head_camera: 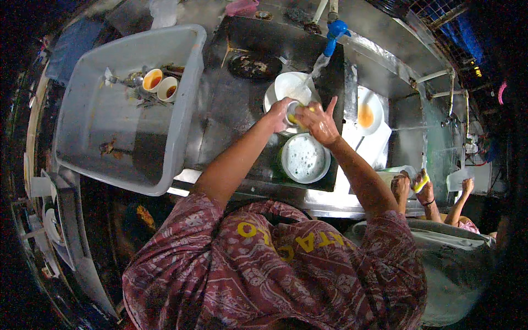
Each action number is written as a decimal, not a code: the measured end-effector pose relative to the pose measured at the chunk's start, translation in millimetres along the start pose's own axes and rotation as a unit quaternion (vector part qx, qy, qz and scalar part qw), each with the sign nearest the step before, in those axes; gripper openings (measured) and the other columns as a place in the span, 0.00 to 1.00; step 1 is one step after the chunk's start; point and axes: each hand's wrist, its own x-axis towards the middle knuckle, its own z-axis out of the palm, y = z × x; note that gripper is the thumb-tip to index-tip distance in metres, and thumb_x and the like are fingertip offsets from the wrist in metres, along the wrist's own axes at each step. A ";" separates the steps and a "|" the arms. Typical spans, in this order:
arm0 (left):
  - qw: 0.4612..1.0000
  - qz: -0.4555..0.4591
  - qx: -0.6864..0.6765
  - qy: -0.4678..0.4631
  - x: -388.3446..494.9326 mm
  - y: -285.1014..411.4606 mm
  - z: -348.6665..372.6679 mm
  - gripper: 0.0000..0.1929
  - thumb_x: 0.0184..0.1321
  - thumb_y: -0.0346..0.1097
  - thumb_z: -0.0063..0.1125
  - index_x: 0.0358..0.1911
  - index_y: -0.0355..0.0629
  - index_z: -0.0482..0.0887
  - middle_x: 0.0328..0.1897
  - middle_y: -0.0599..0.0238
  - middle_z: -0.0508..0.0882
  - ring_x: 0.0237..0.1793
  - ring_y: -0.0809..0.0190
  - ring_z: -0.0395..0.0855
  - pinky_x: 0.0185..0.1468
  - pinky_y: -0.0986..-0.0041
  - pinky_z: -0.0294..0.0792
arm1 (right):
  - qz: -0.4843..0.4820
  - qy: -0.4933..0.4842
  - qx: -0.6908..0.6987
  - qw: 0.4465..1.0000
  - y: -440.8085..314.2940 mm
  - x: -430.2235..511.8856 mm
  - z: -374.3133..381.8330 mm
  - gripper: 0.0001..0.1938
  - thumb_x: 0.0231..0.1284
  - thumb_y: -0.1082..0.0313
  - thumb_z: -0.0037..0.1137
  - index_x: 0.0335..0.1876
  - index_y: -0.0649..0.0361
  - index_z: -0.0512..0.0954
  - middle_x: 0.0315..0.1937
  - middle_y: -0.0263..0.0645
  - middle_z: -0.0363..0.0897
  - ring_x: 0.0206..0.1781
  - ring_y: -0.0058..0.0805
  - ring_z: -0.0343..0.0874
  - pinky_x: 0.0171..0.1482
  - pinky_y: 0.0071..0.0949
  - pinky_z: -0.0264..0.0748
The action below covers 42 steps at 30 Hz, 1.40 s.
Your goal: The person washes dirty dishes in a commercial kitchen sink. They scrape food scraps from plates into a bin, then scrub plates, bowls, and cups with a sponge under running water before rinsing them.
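My left hand grips a small white cup above the sink. In my right hand is a yellow sponge, pressed against the cup and partly hidden by my fingers. Behind my hands, white bowls and plates are stacked in the sink. Water runs from a blue tap onto the stack. A round tub of foamy water stands just below my right hand.
A large grey plastic tub at left holds two small cups, cutlery and food scraps. A dark oval plate lies at the sink's back. A white bowl with orange residue sits right. Another person's hands hold a yellow sponge beyond.
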 end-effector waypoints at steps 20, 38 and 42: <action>0.997 0.011 -0.014 0.074 -10.8 4.7 48.0 0.15 0.60 0.48 0.40 0.39 0.48 0.78 0.37 0.65 0.80 0.36 0.60 0.78 0.42 0.65 0.72 | 0.314 0.059 0.172 0.932 -6.1 26.6 17.2 0.15 0.47 0.60 0.55 0.32 0.66 0.75 0.31 0.50 0.77 0.39 0.47 0.76 0.49 0.51 0.66; 0.986 0.097 -0.095 0.095 -8.2 8.3 80.2 0.18 0.65 0.47 0.33 0.44 0.43 0.74 0.45 0.58 0.77 0.46 0.56 0.76 0.52 0.62 0.69 | 0.429 0.237 0.371 0.789 -0.5 40.2 21.2 0.18 0.59 0.55 0.44 0.48 0.58 0.74 0.51 0.51 0.68 0.52 0.49 0.69 0.52 0.38 0.67; 0.990 0.134 -0.032 0.029 12.1 5.6 59.7 0.19 0.65 0.49 0.34 0.44 0.43 0.74 0.41 0.61 0.78 0.41 0.59 0.77 0.48 0.65 0.71 | 0.291 0.279 0.221 0.888 -36.2 34.2 12.7 0.18 0.59 0.60 0.43 0.54 0.55 0.70 0.58 0.52 0.60 0.56 0.49 0.66 0.54 0.38 0.67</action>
